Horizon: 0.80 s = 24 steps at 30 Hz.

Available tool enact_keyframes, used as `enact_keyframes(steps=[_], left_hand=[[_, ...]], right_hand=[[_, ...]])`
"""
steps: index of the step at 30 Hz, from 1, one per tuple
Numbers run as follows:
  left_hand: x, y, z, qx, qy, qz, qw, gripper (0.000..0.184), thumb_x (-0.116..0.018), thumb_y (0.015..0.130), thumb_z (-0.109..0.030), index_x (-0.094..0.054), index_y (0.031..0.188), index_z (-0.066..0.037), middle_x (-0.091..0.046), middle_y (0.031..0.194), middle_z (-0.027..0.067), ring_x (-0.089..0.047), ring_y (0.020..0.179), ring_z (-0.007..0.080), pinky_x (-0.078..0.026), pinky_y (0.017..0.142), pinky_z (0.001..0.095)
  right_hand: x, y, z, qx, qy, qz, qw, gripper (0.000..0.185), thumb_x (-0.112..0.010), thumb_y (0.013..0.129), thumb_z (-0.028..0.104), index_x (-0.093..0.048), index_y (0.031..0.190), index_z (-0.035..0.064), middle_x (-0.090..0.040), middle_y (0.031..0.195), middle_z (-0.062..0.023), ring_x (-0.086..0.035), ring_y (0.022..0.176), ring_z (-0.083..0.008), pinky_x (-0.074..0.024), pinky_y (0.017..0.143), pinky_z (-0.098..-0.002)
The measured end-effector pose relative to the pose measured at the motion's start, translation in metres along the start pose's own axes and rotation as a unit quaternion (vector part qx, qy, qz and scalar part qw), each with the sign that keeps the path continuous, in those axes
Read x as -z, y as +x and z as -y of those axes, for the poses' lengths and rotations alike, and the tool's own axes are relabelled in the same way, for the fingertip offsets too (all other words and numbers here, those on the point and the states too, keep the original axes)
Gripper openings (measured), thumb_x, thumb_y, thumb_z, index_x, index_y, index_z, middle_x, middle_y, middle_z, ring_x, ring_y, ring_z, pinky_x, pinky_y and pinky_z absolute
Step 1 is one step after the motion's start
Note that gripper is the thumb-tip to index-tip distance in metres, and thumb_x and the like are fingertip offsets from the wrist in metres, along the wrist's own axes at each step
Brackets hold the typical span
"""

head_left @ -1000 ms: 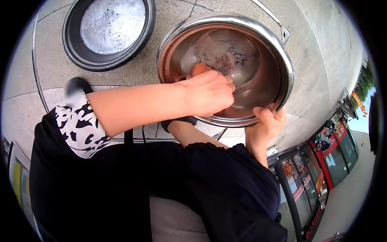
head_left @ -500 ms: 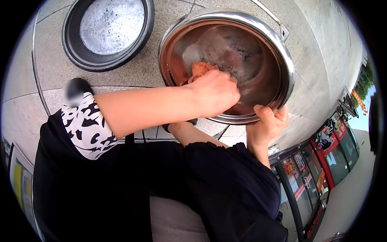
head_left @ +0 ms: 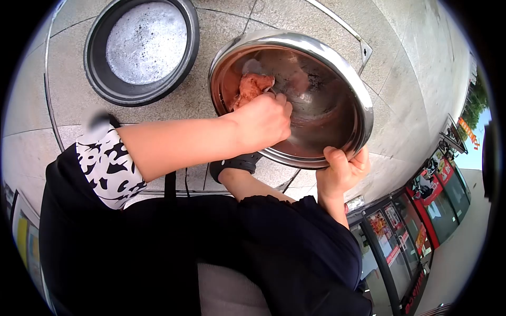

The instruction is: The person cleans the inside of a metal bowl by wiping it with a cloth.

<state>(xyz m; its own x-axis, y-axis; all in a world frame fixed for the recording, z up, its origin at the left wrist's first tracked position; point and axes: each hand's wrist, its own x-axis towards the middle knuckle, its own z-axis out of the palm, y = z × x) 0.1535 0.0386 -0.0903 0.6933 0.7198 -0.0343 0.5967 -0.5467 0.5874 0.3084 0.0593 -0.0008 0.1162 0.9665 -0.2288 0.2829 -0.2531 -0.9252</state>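
A wide, shiny metal basin (head_left: 295, 38) is tilted up in front of me, its mouth turned toward me. My left hand (head_left: 263, 120) reaches inside, fingers curled down on a crumpled reddish-orange cloth (head_left: 253, 87) against the basin's wall. Part of the cloth shows beyond the knuckles; the fingertips are hidden. At the near right rim, my right hand (head_left: 342, 167) grips the basin, thumb over the edge and fingers behind it. Wet-looking streaks and dark marks show on the basin's inner surface.
A black tub (head_left: 89, 68) with foamy, whitish water stands at the upper left on the paved floor (head_left: 211, 21). A foot in a dark clog (head_left: 247, 163) is just below the basin. Glass shopfronts (head_left: 390, 237) lie at the right.
My left hand has slid leftward with the cloth along the basin's inside. The basin has shifted slightly left and tilts more, with my right hand still on its rim.
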Motion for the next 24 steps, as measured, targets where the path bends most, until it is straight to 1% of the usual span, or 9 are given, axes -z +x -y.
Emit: enact_keyframes(steps=[3,6,8,11,13,14,18,22,24], left_hand=[[-0.008,0.021,-0.019,0.106,-0.218,-0.099,0.965,0.013,-0.064,0.063,-0.004,-0.061,0.075,0.0,-0.059,0.08,0.0124,-0.061,0.083,0.0285,-0.052,0.069,0.0386],[-0.005,0.037,-0.032,0.18,-0.456,-0.195,0.85,0.009,-0.06,0.066,-0.002,-0.062,0.075,0.0,-0.059,0.078,0.0125,-0.061,0.077,0.032,-0.051,0.07,0.0403],[-0.008,0.032,-0.031,0.166,-0.46,-0.226,0.842,0.009,-0.061,0.066,-0.003,-0.062,0.074,0.0,-0.058,0.078,0.0108,-0.061,0.08,0.03,-0.051,0.068,0.0393],[-0.019,0.009,-0.017,0.037,-0.212,-0.121,0.969,0.011,-0.061,0.064,-0.006,-0.062,0.073,-0.002,-0.057,0.082,0.0064,-0.056,0.087,0.0225,-0.049,0.069,0.0331],[-0.021,-0.001,-0.004,-0.015,-0.097,-0.071,0.993,0.01,-0.06,0.066,-0.009,-0.062,0.073,-0.003,-0.058,0.084,0.005,-0.056,0.087,0.0205,-0.049,0.07,0.032],[-0.016,-0.003,0.0,-0.039,-0.038,-0.039,0.998,0.009,-0.06,0.066,-0.009,-0.062,0.073,-0.003,-0.059,0.084,0.0047,-0.056,0.087,0.0204,-0.049,0.07,0.032],[-0.018,0.014,0.001,0.005,-0.112,-0.073,0.991,0.006,-0.061,0.067,-0.006,-0.063,0.071,-0.003,-0.059,0.081,0.0066,-0.058,0.084,0.0234,-0.049,0.07,0.0345],[-0.011,0.029,-0.019,0.157,-0.551,-0.137,0.808,0.015,-0.059,0.07,-0.002,-0.066,0.084,0.0,-0.063,0.083,0.0128,-0.06,0.084,0.0317,-0.048,0.072,0.0391],[-0.011,0.025,-0.022,0.126,-0.491,-0.17,0.845,0.014,-0.06,0.067,-0.001,-0.065,0.081,0.001,-0.061,0.081,0.0103,-0.06,0.085,0.0289,-0.049,0.071,0.0378]], right_hand=[[0.01,-0.001,-0.01,-0.003,0.005,0.024,1.0,0.027,-0.051,0.065,-0.007,-0.059,0.09,-0.0046,-0.06,0.08,-0.0041,-0.051,0.071,-0.0094,-0.0433,0.072,-0.0227],[0.01,-0.005,-0.012,-0.008,-0.005,0.042,0.999,0.03,-0.048,0.064,-0.008,-0.058,0.093,-0.0048,-0.064,0.087,-0.009,-0.059,0.076,-0.0142,-0.0478,0.076,-0.0266],[0.004,-0.002,-0.001,-0.013,0.026,0.023,0.999,0.029,-0.048,0.065,-0.009,-0.058,0.091,-0.0045,-0.063,0.085,-0.0085,-0.058,0.074,-0.0135,-0.0476,0.074,-0.0263],[0.014,-0.004,-0.004,-0.041,0.013,0.043,0.998,0.028,-0.047,0.065,-0.009,-0.058,0.09,-0.0045,-0.061,0.083,-0.0078,-0.056,0.072,-0.012,-0.046,0.072,-0.0245],[0.006,-0.004,-0.006,-0.025,-0.018,0.006,0.999,0.015,-0.053,0.064,-0.01,-0.055,0.076,-0.0005,-0.049,0.064,0.0043,-0.037,0.057,-0.002,-0.0325,0.057,-0.0167],[0.0,-0.003,-0.004,-0.027,-0.017,0.006,0.999,0.015,-0.053,0.064,-0.01,-0.055,0.076,-0.0005,-0.049,0.064,0.0043,-0.037,0.057,-0.002,-0.0325,0.057,-0.0167],[0.006,-0.005,-0.004,-0.013,-0.002,-0.004,1.0,0.014,-0.053,0.065,-0.01,-0.055,0.075,-0.0002,-0.051,0.066,0.0035,-0.04,0.059,-0.0028,-0.0347,0.058,-0.0176],[0.006,-0.006,-0.005,-0.028,0.002,0.022,0.999,0.017,-0.052,0.065,-0.01,-0.057,0.078,-0.0015,-0.056,0.07,0.0005,-0.046,0.062,-0.0048,-0.0401,0.061,-0.0199],[-0.001,-0.005,0.001,-0.036,0.008,-0.008,0.999,0.016,-0.052,0.065,-0.01,-0.056,0.077,-0.0013,-0.056,0.07,0.0001,-0.046,0.061,-0.0047,-0.0408,0.06,-0.0201]])
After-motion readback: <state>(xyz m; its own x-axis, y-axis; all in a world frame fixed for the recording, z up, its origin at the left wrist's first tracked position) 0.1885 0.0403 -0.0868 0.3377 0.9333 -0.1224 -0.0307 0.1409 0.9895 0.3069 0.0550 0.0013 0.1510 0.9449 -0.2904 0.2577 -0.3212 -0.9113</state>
